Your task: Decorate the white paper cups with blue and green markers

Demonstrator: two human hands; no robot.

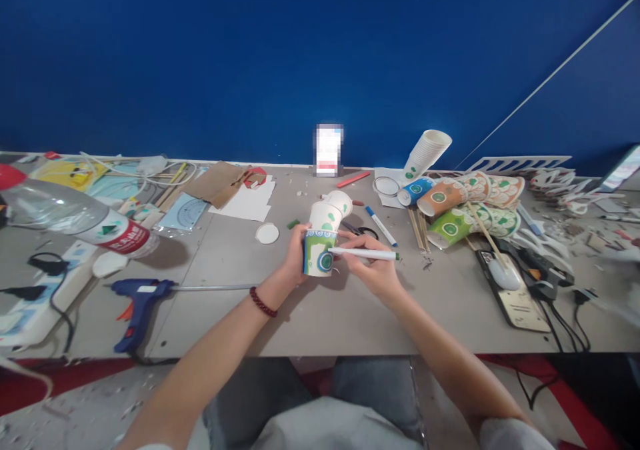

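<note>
Near the middle of the table, my left hand (296, 253) is closed around the left side of a paper cup (315, 253) coloured in green and blue. My right hand (373, 267) grips a white marker (370, 254) with a green end, its tip at the cup's front beside a blue-ringed circle. Just behind the coloured cup are whitish paper cups (325, 217) with small green marks. Black-handled scissors (367, 232) lie partly hidden behind my right hand. Beyond it rests a blue-and-white marker (381, 226).
At left are a large plastic bottle (75, 210), a power strip (55, 297) and a blue glue gun (143, 303). To the right lie coloured paper cups (450, 200), wooden sticks (419, 230) and a phone (520, 303). A cup stack (427, 153) leans by the blue wall.
</note>
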